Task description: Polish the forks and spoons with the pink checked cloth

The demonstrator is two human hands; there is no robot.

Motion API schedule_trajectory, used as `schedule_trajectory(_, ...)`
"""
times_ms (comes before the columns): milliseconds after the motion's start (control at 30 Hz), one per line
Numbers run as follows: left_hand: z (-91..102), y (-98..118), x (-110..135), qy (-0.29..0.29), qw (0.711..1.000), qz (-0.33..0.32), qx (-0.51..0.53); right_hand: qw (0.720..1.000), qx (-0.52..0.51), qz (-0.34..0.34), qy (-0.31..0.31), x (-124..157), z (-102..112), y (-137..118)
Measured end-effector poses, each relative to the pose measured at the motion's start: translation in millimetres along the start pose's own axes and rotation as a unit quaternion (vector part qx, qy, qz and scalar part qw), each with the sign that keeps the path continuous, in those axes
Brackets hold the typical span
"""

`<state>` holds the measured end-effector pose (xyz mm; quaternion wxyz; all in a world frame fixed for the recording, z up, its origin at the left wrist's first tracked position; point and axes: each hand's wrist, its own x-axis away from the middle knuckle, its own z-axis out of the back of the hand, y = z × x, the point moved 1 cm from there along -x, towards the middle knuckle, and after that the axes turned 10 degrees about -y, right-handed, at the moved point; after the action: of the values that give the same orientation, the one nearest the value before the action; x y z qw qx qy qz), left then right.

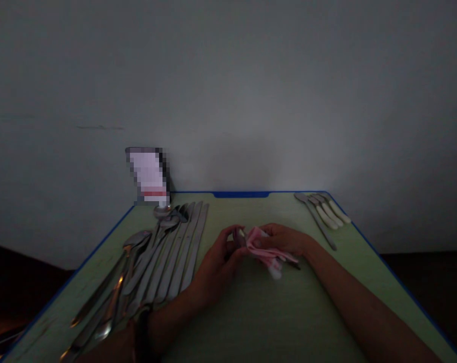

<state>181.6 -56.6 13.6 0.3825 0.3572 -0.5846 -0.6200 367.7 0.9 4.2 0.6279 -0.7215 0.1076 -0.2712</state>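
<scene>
My left hand (218,264) and my right hand (284,239) meet at the middle of a green table (251,312). Both are closed around a pink cloth (262,247) that wraps a small utensil. A rounded metal end (239,237), probably a spoon bowl, shows by my left fingertips, and a pale handle tip (275,274) sticks out under the cloth. A dark band sits on my left wrist (143,333).
Several long metal spoons and knives (164,257) lie side by side on the table's left. At the far right corner lie several utensils, some with white handles (326,212). A blurred-out upright card (148,176) stands against the grey wall. The table has a blue edge (241,194).
</scene>
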Motion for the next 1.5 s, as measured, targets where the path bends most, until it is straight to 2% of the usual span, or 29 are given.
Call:
schedule_trajectory(133,3.5,1,-3,0.115,0.989,-0.061,0.070,1.000,-0.007,-0.001,-0.001,-1,1,2)
schedule_trajectory(233,5.7,2,-5,0.147,0.985,-0.075,0.058,1.000,-0.011,0.000,-0.002,-1,2,4)
schedule_trajectory(333,6.8,0,-7,0.137,0.989,-0.044,0.039,1.000,-0.016,0.003,-0.004,0,3,6)
schedule_trajectory(467,5.7,-5,-7,0.061,0.998,0.013,-0.001,0.999,-0.038,-0.001,-0.005,0,2,6)
schedule_trajectory(533,5.4,-5,-6,0.049,0.998,0.014,-0.021,0.999,-0.044,-0.002,-0.007,-1,1,5)
schedule_trajectory(667,7.3,-3,-5,0.111,0.994,-0.017,-0.004,0.999,-0.038,-0.011,0.000,-1,1,4)
schedule_trajectory(767,9.7,-2,-5,0.187,0.980,-0.045,0.058,1.000,-0.028,-0.011,0.002,-1,1,3)
schedule_trajectory(833,10.3,-2,-5,0.213,0.971,-0.053,0.093,1.000,-0.021,-0.009,0.001,0,1,2)
schedule_trajectory(967,8.1,0,-3,0.192,0.978,-0.050,0.072,1.000,-0.016,-0.010,0.003,1,1,2)
schedule_trajectory(1100,6.0,5,-1,0.129,0.989,-0.050,-0.045,0.999,-0.037,-0.003,0.002,0,2,3)
schedule_trajectory(1233,5.1,7,0,0.082,0.984,-0.052,-0.150,0.999,-0.036,-0.004,0.005,-1,2,3)
schedule_trajectory(1333,6.1,3,0,0.100,0.983,-0.063,-0.143,1.000,-0.019,-0.002,0.012,-1,3,4)
schedule_trajectory(1500,11.9,-6,-4,0.179,0.981,-0.068,-0.011,1.000,-0.008,0.007,-0.001,-3,3,6)
